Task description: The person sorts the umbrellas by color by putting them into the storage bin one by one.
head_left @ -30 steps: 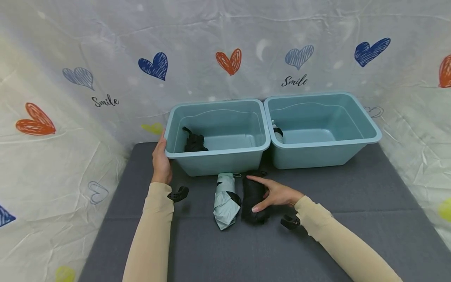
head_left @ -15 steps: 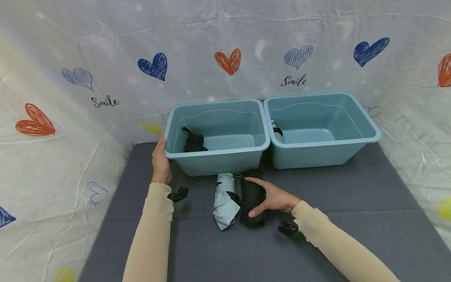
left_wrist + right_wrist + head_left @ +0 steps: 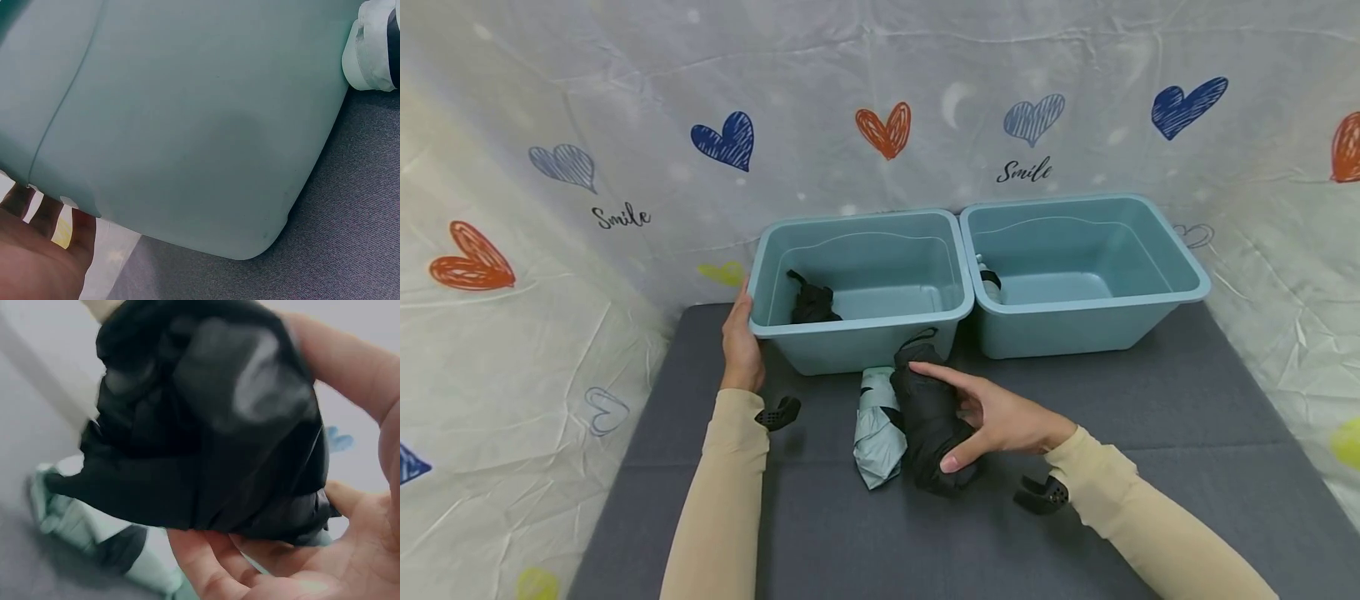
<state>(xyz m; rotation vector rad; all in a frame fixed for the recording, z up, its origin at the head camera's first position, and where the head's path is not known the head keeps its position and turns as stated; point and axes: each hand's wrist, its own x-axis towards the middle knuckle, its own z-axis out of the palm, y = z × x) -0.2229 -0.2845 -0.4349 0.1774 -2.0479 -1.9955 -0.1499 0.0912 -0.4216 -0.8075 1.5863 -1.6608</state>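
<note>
The right hand [image 3: 1003,417] grips a black umbrella [image 3: 923,408] beside a pale umbrella [image 3: 877,450]; onscreen I see the left hand [image 3: 742,352], fingers extended, touching the left bin [image 3: 850,348]

Kinda a curtained-off nook, can't tell what building: creased heart-print fabric [image 3: 812,83] past the far and side edges of the counter [image 3: 835,533].

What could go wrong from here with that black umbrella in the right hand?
In the head view, the black umbrella in the right hand partly covers the pale umbrella, so moving it might drag or roll the pale one. The black one's upper end also overlaps the front of the left bin there, so it could bump the bin. The left hand rests against that bin's outer side; pressing too hard might shove it into the right bin.
</note>
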